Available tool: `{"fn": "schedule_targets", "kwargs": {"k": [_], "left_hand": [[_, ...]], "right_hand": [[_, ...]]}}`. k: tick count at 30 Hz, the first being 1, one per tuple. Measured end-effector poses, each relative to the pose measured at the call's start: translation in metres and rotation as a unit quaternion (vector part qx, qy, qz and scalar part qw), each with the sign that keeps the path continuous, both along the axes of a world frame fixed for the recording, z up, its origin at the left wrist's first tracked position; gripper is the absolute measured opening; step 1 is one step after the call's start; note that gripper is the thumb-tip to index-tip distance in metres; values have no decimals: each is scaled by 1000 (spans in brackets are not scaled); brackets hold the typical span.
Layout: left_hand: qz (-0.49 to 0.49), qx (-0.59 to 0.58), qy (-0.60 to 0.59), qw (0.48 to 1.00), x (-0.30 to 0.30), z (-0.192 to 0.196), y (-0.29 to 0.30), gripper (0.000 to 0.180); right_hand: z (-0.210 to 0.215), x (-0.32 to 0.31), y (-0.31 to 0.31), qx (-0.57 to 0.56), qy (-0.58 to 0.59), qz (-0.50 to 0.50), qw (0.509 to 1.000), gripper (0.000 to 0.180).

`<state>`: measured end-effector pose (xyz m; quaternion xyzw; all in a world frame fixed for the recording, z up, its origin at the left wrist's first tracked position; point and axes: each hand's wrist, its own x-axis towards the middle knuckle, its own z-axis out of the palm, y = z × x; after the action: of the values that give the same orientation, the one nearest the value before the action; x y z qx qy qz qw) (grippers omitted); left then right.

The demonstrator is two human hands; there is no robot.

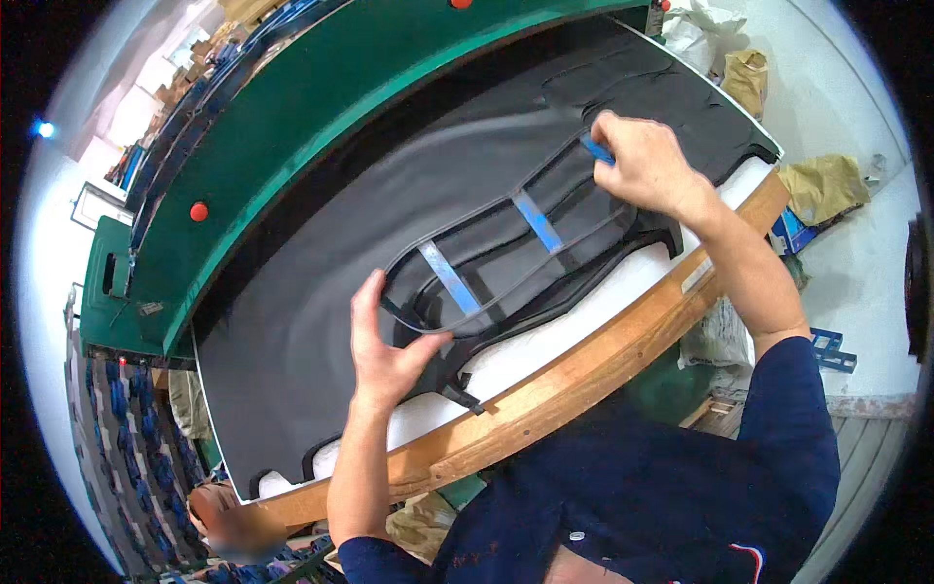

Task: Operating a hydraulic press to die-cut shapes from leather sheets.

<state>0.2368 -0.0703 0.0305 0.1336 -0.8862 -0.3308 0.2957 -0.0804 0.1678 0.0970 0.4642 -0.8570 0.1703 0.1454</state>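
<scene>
A long, rounded cutting die (538,222), a thin dark metal band joined by blue crossbars, lies at a slant above a black leather-like sheet (292,292). My left hand (384,350) spans its near left end, thumb on one side and fingers on the other. At the far right end my right hand (647,164) is closed around another blue bar of the die. Along its near edge the sheet has curved cut-outs and loose strips, where the white cutting board (555,326) underneath shows through.
Behind the board stretches the green beam (321,88) of a press, with a red button (199,211) on it. A wooden ledge (545,404) borders the board in front of me. Yellowish sacks (827,185) and blue cutting dies (832,350) lie at the right.
</scene>
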Motion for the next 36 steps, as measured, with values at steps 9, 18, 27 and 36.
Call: {"fn": "schedule_targets", "kwargs": {"k": [9,18,27,36], "left_hand": [[29,-14,-39,999,-30,-15,-79,103],[98,9,-146,984,-24,-47,-72,101],[90,24,-152,984,-30,-49,-71,97],[84,16,-179,980,-41,-51,-72,97]], "right_hand": [[-10,-32,-82,56,-3,-24,998,26],[-54,-76,-63,-167,-290,59,941,28],[-92,-127,-15,-310,-428,-46,848,23],[-96,-118,-18,-249,-456,34,854,30]]}}
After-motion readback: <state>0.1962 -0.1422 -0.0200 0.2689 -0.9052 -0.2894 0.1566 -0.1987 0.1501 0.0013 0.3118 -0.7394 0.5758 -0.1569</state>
